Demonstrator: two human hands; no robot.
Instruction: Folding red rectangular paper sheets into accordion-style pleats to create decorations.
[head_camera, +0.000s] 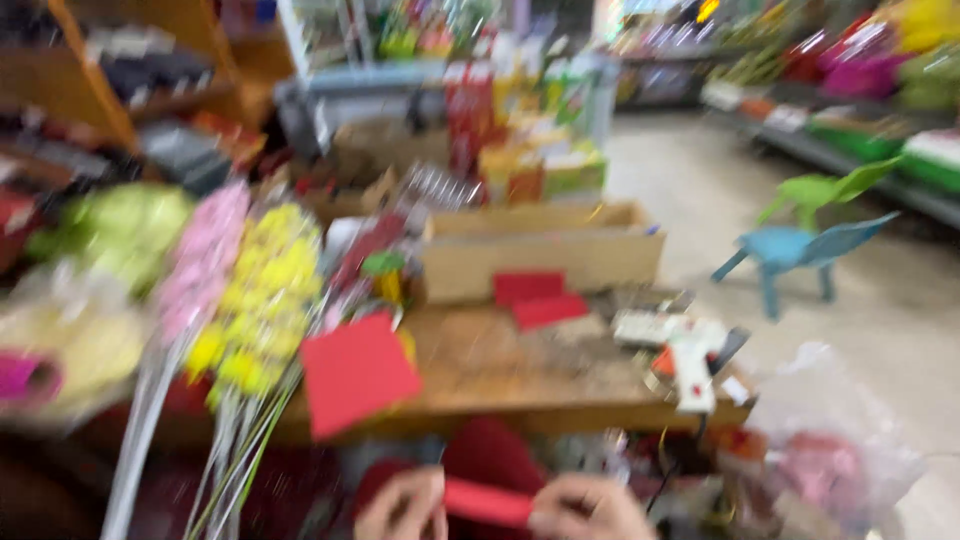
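Observation:
The frame is motion-blurred. At the bottom edge my left hand (402, 505) and my right hand (588, 508) each pinch one end of a small red paper strip (487, 501) held between them, just below the front edge of a wooden table (480, 375). On the table lie a larger red square sheet (357, 372) to the left, two more red paper pieces (537, 297) further back, and a white glue gun (694, 362) to the right.
Yellow (262, 300) and pink artificial flower stems (198, 262) lean at the left. An open cardboard box (541, 250) stands behind the papers. A plastic bag (835, 455) sits at right, small blue (795, 252) and green chairs (822, 187) in the aisle, shop shelves behind.

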